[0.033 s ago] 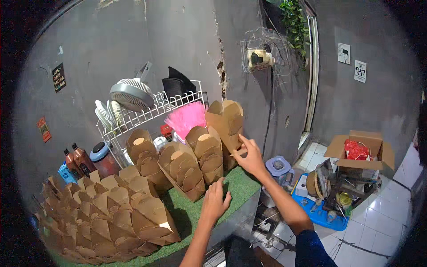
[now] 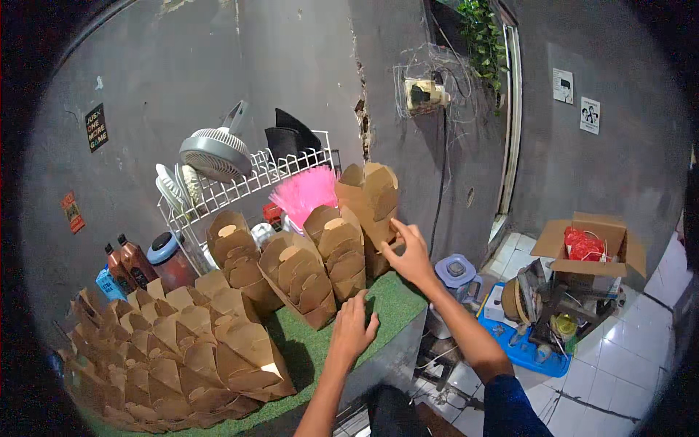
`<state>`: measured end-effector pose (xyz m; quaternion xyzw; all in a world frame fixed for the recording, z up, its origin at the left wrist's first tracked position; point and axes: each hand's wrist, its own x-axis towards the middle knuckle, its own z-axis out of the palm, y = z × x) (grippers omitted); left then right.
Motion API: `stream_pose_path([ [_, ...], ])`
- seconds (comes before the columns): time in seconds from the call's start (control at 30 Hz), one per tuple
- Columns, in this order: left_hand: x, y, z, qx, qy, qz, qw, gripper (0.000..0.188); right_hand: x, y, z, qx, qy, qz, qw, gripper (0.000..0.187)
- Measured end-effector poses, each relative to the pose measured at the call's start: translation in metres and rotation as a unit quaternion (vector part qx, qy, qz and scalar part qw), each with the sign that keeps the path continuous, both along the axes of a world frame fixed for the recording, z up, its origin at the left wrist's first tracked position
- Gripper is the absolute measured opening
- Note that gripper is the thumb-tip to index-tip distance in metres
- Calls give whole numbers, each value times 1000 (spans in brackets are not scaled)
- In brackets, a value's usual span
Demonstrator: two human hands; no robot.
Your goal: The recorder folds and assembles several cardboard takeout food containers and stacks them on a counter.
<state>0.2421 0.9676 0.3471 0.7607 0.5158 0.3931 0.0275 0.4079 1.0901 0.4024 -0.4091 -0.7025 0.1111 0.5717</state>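
Note:
My left hand (image 2: 354,324) rests on the green turf mat (image 2: 378,320) near the counter's front edge, its fingers stretched out and nothing in them. Just beyond its fingertips stand two stacks of brown paper food boxes, the nearer stack (image 2: 297,280) and another stack (image 2: 336,251) to its right. Farther right is a taller stack of boxes (image 2: 368,207). My right hand (image 2: 409,255) is at that stack's right side, fingertips touching it, with thumb and fingers apart. A separate stack (image 2: 239,251) stands farther back on the left.
Rows of brown boxes (image 2: 175,349) fill the counter's left part. Behind them are brown bottles (image 2: 131,258) and a blue-lidded jar (image 2: 171,258). A white wire rack (image 2: 247,182) carries a fan (image 2: 217,154). Pink plastic (image 2: 306,193) hangs below. A blue tray (image 2: 524,348) and carton (image 2: 590,244) are right.

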Motion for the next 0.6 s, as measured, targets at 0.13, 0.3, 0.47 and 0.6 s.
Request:
stream_pose_path([
  [0.13,0,0,-1,12,4,4,1000,51,-2,9,15,114,-10,-76,990,56],
  [0.3,-1,2,-2,16,5,4,1000,49,-4,18,50,214,12,-3,977,88],
  [0.47,-1,3,-4,18,3,-1,1000,47,-6,27,60,110,-54,54,991,93],
  [0.6,-2,4,-5,15,6,-1,1000,45,-8,31,51,79,-127,37,988,89],
])
